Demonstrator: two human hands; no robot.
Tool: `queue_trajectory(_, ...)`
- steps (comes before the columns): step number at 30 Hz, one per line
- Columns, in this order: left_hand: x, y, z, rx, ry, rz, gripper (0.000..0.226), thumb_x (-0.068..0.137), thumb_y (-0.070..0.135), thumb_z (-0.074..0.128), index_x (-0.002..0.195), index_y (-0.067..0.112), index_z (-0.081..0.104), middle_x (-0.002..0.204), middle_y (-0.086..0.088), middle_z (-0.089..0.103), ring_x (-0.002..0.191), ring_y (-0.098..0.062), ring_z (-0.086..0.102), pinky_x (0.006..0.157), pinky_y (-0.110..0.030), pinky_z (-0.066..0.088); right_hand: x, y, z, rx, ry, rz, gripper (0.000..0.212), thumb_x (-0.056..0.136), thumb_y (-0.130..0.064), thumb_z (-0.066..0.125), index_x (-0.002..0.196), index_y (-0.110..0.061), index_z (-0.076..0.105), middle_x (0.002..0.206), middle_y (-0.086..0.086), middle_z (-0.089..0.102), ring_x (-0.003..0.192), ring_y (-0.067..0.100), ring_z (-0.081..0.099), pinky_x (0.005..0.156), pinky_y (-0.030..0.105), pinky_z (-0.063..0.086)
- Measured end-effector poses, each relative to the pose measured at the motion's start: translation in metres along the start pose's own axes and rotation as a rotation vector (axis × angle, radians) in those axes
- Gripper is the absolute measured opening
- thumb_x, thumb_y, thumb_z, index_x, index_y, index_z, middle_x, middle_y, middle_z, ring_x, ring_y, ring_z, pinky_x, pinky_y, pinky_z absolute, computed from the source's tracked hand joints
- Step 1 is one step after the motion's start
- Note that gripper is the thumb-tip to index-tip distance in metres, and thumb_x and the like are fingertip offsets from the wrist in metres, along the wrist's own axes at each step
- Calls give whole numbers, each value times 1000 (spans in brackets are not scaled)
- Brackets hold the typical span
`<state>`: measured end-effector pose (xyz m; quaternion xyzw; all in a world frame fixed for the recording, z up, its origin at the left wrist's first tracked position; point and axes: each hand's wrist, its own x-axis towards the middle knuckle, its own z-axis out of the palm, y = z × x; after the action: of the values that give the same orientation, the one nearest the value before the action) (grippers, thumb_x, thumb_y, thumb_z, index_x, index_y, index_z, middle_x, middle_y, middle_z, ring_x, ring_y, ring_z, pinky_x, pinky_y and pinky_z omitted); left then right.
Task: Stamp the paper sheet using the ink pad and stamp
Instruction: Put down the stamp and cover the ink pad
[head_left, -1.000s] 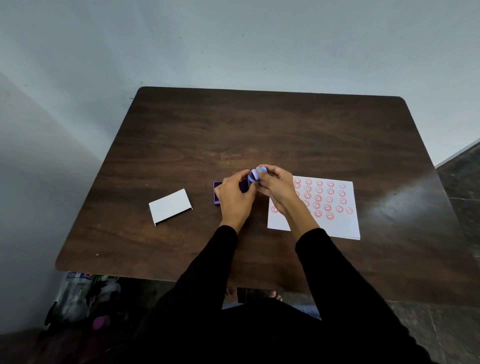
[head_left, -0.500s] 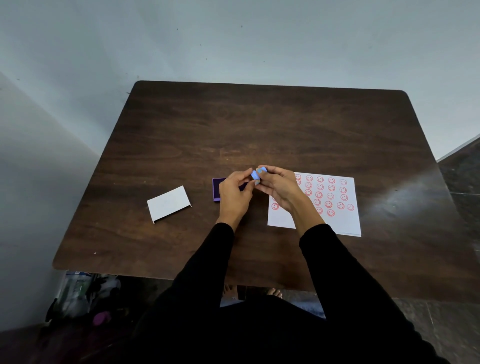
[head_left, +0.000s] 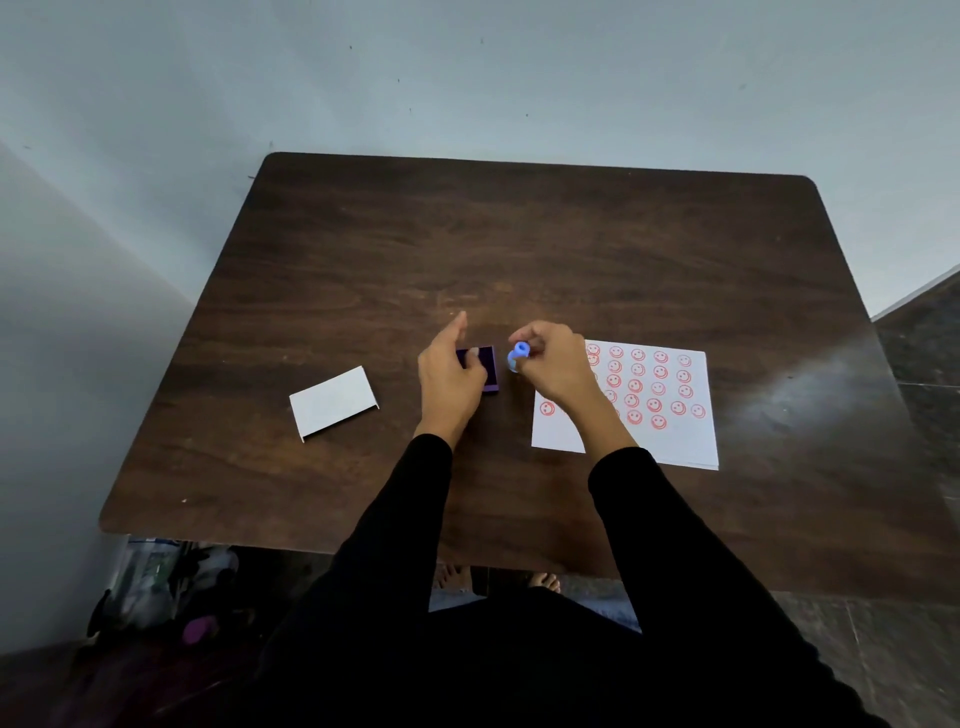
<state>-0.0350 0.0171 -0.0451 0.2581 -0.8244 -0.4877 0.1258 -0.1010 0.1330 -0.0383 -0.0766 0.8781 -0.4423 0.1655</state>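
A white paper sheet (head_left: 660, 431) with several red smiley prints lies on the dark wooden table (head_left: 519, 249), right of centre. My right hand (head_left: 556, 364) is shut on a small blue stamp (head_left: 518, 354), held just left of the sheet. A purple ink pad (head_left: 488, 371) sits to the stamp's left. My left hand (head_left: 449, 379) rests on the pad's left side, thumb on its surface, forefinger stretched out. Part of the pad is hidden under that hand.
A white box lid (head_left: 332, 402) lies to the left of the ink pad. Walls close in behind the table and on its left. Bags and a bottle (head_left: 156, 587) sit on the floor under the table's left front corner.
The two hands were together on the stamp over the pad. They have separated: the right hand keeps the stamp, and the left hand has dropped onto the ink pad.
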Motion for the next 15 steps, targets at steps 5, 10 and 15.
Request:
queue_trajectory(5,1,-4,-1,-6,61,-53,47,92,2,50,138,9,44,139,-9,53,127,-18,51,100,-21,38,-3,2,7,-138,-49,-15,24,79,1,63,100,-10,66,101,13,70,92,23,63,77,30,51)
queue_trajectory(10,-1,-8,-6,-16,105,-52,45,93,3,48,137,9,44,137,-10,54,125,-19,52,101,-23,39,-6,-3,-1,-77,-112,-6,40,74,5,61,110,-14,62,116,9,66,103,21,60,73,24,48)
queue_trajectory(15,-4,-11,-26,-49,334,-80,46,98,19,45,140,2,37,143,-15,47,133,-25,43,111,-35,34,-3,-30,-1,33,45,-129,46,73,-8,60,119,-16,56,124,6,60,116,24,53,97,36,46)
